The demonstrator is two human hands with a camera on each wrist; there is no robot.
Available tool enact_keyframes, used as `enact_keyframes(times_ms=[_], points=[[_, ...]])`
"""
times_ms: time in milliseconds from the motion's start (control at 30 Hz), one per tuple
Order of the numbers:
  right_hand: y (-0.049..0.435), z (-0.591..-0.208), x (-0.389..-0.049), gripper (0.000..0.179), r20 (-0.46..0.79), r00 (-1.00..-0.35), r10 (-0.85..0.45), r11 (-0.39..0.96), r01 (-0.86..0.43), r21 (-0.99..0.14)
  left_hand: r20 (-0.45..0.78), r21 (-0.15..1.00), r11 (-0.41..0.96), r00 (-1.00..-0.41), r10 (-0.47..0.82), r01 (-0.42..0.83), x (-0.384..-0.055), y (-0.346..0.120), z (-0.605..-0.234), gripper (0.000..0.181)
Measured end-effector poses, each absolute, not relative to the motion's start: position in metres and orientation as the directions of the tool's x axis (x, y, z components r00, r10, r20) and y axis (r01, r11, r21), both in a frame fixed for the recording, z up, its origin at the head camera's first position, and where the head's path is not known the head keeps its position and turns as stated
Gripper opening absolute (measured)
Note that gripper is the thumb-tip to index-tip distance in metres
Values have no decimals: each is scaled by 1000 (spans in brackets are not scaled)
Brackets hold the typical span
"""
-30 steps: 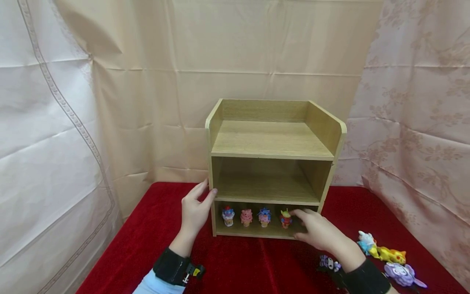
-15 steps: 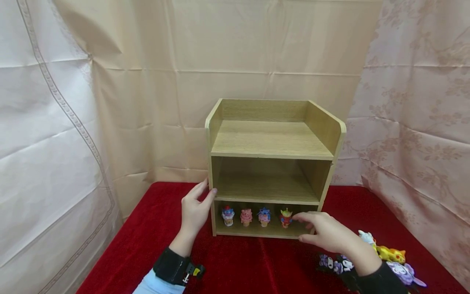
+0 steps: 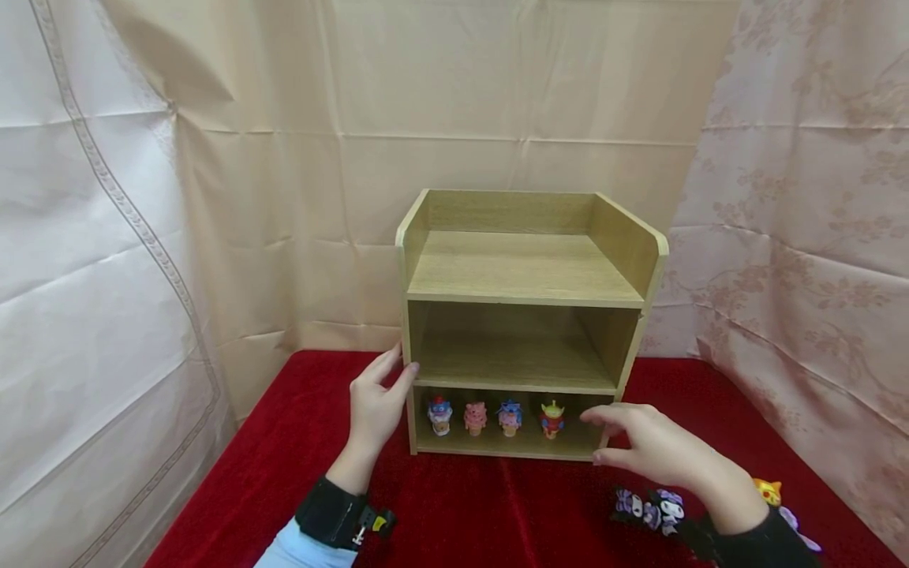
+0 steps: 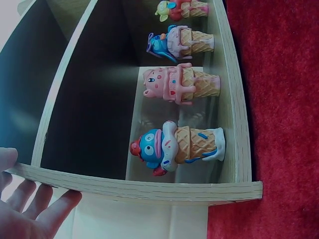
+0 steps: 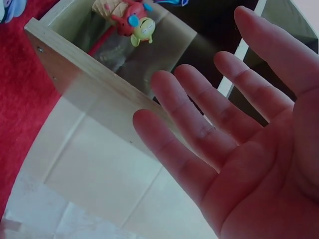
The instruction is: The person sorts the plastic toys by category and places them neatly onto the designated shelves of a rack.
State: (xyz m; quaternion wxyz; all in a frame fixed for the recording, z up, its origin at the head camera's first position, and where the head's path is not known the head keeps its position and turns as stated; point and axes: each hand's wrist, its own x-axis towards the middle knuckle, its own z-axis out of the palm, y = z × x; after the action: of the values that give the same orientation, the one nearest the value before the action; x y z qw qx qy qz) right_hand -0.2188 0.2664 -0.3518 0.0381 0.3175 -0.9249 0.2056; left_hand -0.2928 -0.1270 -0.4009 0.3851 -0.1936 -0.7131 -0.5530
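My left hand (image 3: 376,406) holds the left side panel of a small wooden shelf (image 3: 525,268), thumb at its front edge and fingers along the outside. Inside the bottom compartment, several ice-cream-cone figurines stand upright in a row. From left to right come a blue one with a red top (image 4: 157,147), a pink one (image 4: 172,83), a blue-and-pink one (image 4: 179,42), and a red one with a green head (image 3: 551,419). Right of that last figurine is my right hand (image 3: 656,442), touching none of them. Its fingers are spread and nothing is held, as the right wrist view shows.
Dark purple-and-white figurines (image 3: 649,509) lie on the red cloth (image 3: 454,505) at the front right. A yellow figurine (image 3: 768,491) is partly hidden by the right forearm. Curtains (image 3: 497,95) hang behind and at both sides.
My right hand has drawn away to the right from the green-headed figurine, which stays standing in the bottom compartment. The left hand remains at the side panel.
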Motion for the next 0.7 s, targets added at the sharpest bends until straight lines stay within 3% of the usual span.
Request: enact_keyframes(times_ms=[433,700], points=[[277,-350,-216,44,168,-805,-569,739,-590,-325,755,649,322,-636,-159,690,-288,-124,-396,45],[282,-351,-214,47,127,-824,-552,768,-562,-308,753,652,302,-641,-149,696,-265,-118,-374,42]])
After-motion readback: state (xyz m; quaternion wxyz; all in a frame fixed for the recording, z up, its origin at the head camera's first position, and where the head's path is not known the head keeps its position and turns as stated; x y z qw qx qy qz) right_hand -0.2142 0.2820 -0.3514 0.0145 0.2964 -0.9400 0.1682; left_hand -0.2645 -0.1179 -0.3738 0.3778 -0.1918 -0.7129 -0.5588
